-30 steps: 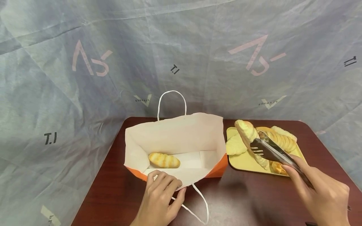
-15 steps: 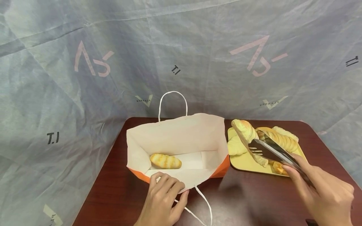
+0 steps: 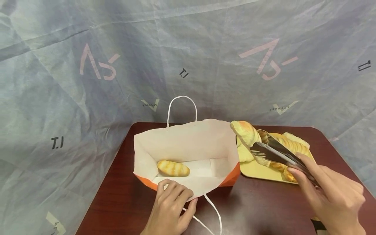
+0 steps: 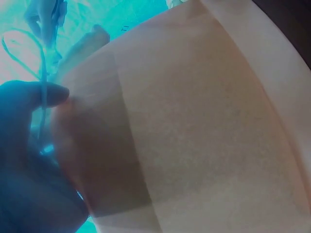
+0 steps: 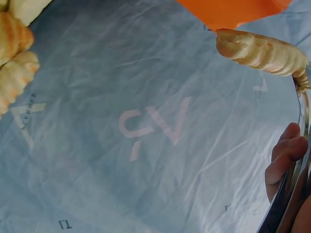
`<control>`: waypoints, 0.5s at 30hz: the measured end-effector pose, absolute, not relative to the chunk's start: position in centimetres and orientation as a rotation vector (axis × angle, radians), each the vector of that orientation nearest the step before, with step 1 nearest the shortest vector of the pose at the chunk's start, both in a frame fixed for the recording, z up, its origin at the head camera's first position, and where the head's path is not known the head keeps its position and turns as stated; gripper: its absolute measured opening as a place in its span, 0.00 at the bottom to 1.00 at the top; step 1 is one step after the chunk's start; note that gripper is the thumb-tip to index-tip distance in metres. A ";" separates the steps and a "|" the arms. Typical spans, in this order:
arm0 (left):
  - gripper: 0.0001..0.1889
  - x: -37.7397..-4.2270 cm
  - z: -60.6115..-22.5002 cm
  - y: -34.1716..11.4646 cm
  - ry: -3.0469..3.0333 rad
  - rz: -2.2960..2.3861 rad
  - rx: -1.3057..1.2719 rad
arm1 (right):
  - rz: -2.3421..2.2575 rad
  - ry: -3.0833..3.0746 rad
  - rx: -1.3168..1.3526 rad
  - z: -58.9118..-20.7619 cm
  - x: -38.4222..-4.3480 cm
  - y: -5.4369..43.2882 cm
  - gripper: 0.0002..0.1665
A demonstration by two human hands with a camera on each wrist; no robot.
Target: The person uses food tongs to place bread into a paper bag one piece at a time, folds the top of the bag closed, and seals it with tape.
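Note:
A paper bag (image 3: 188, 140), white inside and orange outside, stands with its mouth open in the head view. One striped bread roll (image 3: 173, 168) lies in its bottom. My left hand (image 3: 171, 207) pinches the bag's near rim between thumb and fingers. Metal food tongs (image 3: 282, 155) are gripped in my right hand (image 3: 332, 192). Between the tongs' ends hangs a croissant-like bread (image 3: 246, 132), raised beside the bag's right edge; the right wrist view also shows this ridged bread (image 5: 262, 52) close to the orange paper.
A yellow tray (image 3: 261, 173) with several breads (image 3: 293, 145) sits right of the bag on the dark red table (image 3: 111, 202). White cord handles (image 3: 182, 97) rise behind and hang in front of the bag. Grey printed cloth (image 3: 205, 58) hangs behind the table.
My right hand has carried the tongs and the croissant-like bread a little left, from over the tray to the bag's right edge. The left hand keeps its hold on the rim.

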State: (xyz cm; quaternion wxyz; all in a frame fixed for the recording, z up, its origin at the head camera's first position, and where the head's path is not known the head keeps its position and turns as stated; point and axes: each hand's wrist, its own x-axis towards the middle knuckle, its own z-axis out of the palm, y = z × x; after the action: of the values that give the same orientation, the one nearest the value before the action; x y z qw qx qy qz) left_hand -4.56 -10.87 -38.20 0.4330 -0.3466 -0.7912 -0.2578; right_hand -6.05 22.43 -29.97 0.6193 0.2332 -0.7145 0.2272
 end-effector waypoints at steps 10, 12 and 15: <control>0.13 -4.4 -38.4 -10.9 -1.978 -0.642 -0.856 | 0.675 -1.573 0.651 -29.2 -6.7 21.0 0.23; 0.13 -4.3 -38.4 -10.9 -1.987 -0.643 -0.854 | 0.692 -1.585 0.667 -29.0 -6.8 20.8 0.24; 0.12 -4.2 -38.4 -10.9 -2.000 -0.646 -0.851 | 0.716 -1.573 0.685 -28.8 -7.1 20.3 0.23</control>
State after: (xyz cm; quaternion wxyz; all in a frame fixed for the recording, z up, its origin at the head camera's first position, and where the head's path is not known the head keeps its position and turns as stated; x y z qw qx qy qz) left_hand -4.22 -10.89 -38.41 0.4232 -0.3399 -0.7992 -0.2583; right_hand -7.06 20.26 -28.75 0.5982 0.2953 -0.6780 0.3086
